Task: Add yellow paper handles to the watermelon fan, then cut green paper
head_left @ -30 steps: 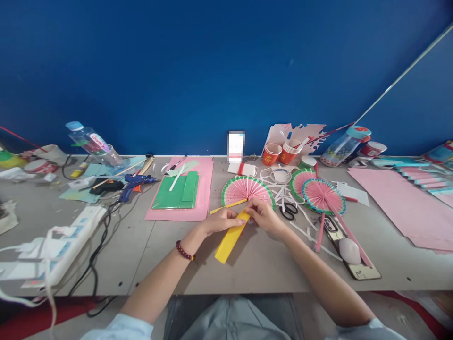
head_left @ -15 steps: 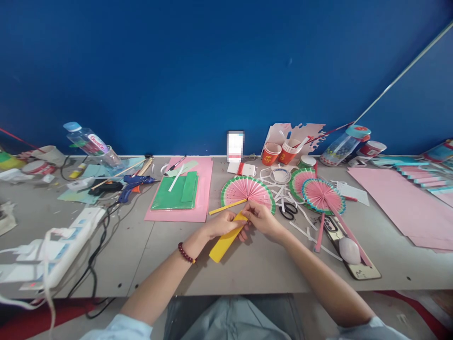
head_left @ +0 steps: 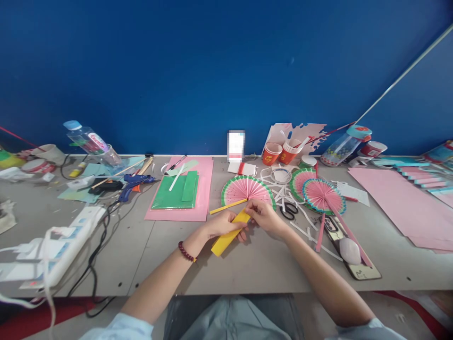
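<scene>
A folded strip of yellow paper [head_left: 223,242] slants between my hands above the grey table. My left hand [head_left: 223,224] grips it around its middle, thumb on top. At the strip's upper right end, my right hand [head_left: 264,217] pinches the paper between thumb and fingers. Just beyond lies a pleated watermelon paper fan [head_left: 244,188], pink with a green rim, partly hidden behind my right hand. A narrow yellow stick [head_left: 226,207] runs left from the fan's centre.
Left are green paper sheets [head_left: 173,192] on pink paper, a blue glue gun [head_left: 136,185] and a white power strip [head_left: 78,241]. To the right lie black scissors [head_left: 289,211], white paper strips, another round fan [head_left: 323,196] and a phone [head_left: 354,259]. Red paper cups [head_left: 272,153] stand behind.
The yellow paper's lower end has shifted slightly up and to the right. Both hands keep their hold on it, with only small finger movement.
</scene>
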Demonstrator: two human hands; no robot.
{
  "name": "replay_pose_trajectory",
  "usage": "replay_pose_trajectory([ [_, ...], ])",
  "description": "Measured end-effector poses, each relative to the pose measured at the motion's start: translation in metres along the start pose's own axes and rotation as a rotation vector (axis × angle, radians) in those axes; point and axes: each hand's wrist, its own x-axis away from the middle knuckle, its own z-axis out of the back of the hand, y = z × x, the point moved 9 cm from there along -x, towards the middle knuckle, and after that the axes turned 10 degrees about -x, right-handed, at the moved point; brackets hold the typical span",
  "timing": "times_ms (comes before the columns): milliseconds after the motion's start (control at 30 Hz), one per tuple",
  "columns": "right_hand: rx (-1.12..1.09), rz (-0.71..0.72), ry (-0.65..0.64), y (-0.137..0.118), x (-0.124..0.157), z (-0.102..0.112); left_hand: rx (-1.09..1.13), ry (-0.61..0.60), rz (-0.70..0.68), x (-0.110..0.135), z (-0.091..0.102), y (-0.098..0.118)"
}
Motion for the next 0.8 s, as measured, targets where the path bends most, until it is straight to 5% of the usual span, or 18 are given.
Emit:
replay_pose_trajectory([
  [233,-0.006,0.036,0.009,0.0,-0.005,0.012,0.009,0.001,0.035,0.002,0.004,0.0],
  [800,-0.072,0.094,0.265,0.006,-0.014,0.066,-0.051,0.281,0.076,0.004,0.046,-0.002],
])
